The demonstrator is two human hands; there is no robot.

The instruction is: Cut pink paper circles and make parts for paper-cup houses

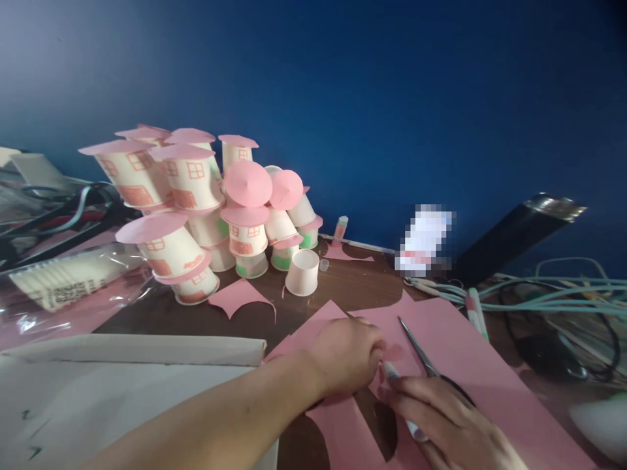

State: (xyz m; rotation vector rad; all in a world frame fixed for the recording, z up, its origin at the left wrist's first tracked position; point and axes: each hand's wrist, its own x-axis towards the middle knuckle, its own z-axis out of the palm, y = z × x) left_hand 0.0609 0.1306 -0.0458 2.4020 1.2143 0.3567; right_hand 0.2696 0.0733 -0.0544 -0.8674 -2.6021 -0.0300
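My left hand (349, 356) rests with its fingers curled down on a small piece of pink paper (394, 352) on the large pink sheet (470, 365). My right hand (448, 421) is closed around a white marker pen (392, 374), its tip touching the small pink piece beside my left fingers. Scissors (416, 346) lie on the pink sheet just beyond my right hand, blades pointing away.
A pile of paper-cup houses with pink round roofs (206, 202) stands at the back left. A plain upturned cup (302, 272), a glue stick (340, 230), a sleeve of cups (63, 277), a cardboard box (122, 378), markers (476, 310) and cables (553, 297) lie around.
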